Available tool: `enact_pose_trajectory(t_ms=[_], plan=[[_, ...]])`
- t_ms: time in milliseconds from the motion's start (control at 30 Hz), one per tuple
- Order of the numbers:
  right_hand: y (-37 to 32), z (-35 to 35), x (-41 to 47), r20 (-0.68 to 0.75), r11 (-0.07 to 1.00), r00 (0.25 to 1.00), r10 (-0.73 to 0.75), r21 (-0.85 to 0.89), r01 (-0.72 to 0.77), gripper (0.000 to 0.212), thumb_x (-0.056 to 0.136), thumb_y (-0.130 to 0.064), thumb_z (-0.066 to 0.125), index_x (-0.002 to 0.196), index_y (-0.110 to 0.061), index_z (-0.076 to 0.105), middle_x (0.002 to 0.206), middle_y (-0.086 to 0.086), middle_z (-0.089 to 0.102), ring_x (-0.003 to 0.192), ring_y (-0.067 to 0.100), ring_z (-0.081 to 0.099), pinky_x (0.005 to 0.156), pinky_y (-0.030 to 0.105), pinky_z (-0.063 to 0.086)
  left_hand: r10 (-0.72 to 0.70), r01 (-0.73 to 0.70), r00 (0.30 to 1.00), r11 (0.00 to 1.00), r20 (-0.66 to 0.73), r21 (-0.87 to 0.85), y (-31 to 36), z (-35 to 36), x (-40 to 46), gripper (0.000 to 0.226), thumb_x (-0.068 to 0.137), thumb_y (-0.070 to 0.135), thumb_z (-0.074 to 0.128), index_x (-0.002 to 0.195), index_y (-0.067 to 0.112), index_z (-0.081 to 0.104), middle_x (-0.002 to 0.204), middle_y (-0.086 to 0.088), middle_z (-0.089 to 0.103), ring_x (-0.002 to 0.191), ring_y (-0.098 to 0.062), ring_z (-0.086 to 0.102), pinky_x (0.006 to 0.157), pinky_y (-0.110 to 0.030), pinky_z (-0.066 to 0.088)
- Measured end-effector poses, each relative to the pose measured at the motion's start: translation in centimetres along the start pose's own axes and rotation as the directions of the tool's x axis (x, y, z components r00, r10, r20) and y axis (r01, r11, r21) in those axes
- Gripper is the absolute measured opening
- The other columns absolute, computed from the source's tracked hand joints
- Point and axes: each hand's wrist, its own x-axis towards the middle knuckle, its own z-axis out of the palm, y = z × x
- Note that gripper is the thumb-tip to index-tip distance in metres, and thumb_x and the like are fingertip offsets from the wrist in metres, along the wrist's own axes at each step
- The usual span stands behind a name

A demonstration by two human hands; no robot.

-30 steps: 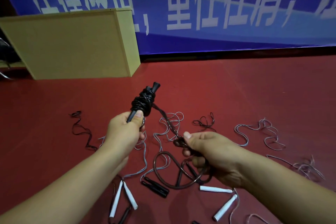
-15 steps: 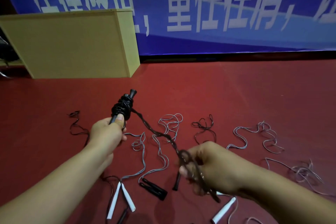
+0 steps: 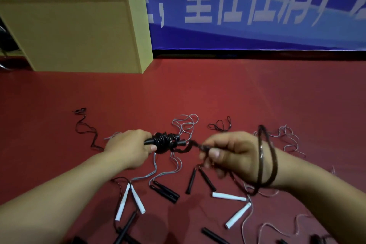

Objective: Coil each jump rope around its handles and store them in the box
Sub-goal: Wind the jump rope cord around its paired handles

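My left hand [image 3: 130, 146] grips the black handles of a jump rope [image 3: 164, 142], which lie level and point right, with dark cord wound thickly around them. My right hand [image 3: 231, 156] pinches the free cord close to the handle tips. The rest of that dark cord [image 3: 266, 156] loops around my right wrist and forearm. The yellow box [image 3: 79, 33] stands at the back left on the red floor, its open top out of sight.
Several loose ropes lie on the red floor below my hands: white handles [image 3: 126, 202], white handles [image 3: 233, 206], black handles [image 3: 164, 192], black handles [image 3: 198, 180], with grey and dark cords [image 3: 184, 125] tangled behind. A blue banner [image 3: 237, 6] covers the back wall.
The handles have swung from upright down to level, and my hands have come closer together. The slack cord now loops over my right wrist instead of hanging below the hand.
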Motion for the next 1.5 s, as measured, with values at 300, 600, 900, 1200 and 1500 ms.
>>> enact_pose_trajectory(t_ms=[300,600,900,1200,1500], plan=[[1.6,-2.9,0.8,-0.449,0.964,0.866,-0.218,-0.239,0.119,0.017,0.091,-0.020,0.049,0.091,-0.032,0.060,0.064,-0.013,0.061,0.051,0.004,0.052,0.053,0.020,0.046,0.488,-0.498,0.822,0.866,0.295,-0.044,3.3,-0.2,-1.6,0.024,0.093,0.039,0.060,0.075,0.028,0.048,0.076,0.006,0.058,0.075,-0.013,0.054,0.070,-0.033,0.043],[2.3,-3.6,1.6,-0.538,0.989,0.842,-0.038,-0.141,-0.046,0.024,0.098,-0.002,0.049,0.094,-0.021,0.063,0.069,-0.004,0.057,0.047,0.001,0.051,0.046,0.019,0.044,0.713,-0.639,0.678,0.692,0.180,-0.336,7.0,-1.5,-4.7,0.021,0.092,0.036,0.063,0.081,0.020,0.054,0.070,-0.001,0.053,0.061,-0.010,0.046,0.060,-0.029,0.037],[2.7,-2.5,1.3,-0.293,0.956,0.924,0.245,-0.088,-0.281,0.026,0.097,0.002,0.050,0.122,0.008,0.055,0.061,0.000,0.065,0.055,-0.010,0.059,0.060,0.006,0.043,0.754,-0.508,0.653,0.367,-0.071,-0.779,7.3,-2.0,-5.0,0.046,0.087,0.059,0.060,0.084,0.013,0.062,0.070,0.008,0.047,0.067,-0.008,0.045,0.060,-0.029,0.036],[2.4,2.8,3.0,-0.139,0.922,0.988,0.063,-0.371,-0.111,0.005,0.095,-0.018,0.056,0.092,-0.022,0.058,0.073,-0.010,0.060,0.062,0.004,0.054,0.061,0.011,0.038,0.073,-0.184,0.982,0.225,-0.172,-0.957,5.9,-1.8,-2.7,0.019,0.095,0.019,0.056,0.079,0.010,0.062,0.063,-0.001,0.061,0.055,-0.012,0.054,0.061,-0.029,0.047],[0.3,4.8,2.6,-0.001,0.871,0.971,0.240,0.443,-0.215,0.003,0.097,-0.016,0.057,0.099,-0.016,0.059,0.056,0.000,0.049,0.033,0.010,0.041,0.036,0.021,0.041,0.029,0.071,0.997,-0.200,0.067,-0.977,5.5,-2.2,-2.5,0.027,0.092,0.030,0.052,0.101,0.008,0.065,0.095,-0.005,0.068,0.094,-0.021,0.065,0.087,-0.042,0.051]])
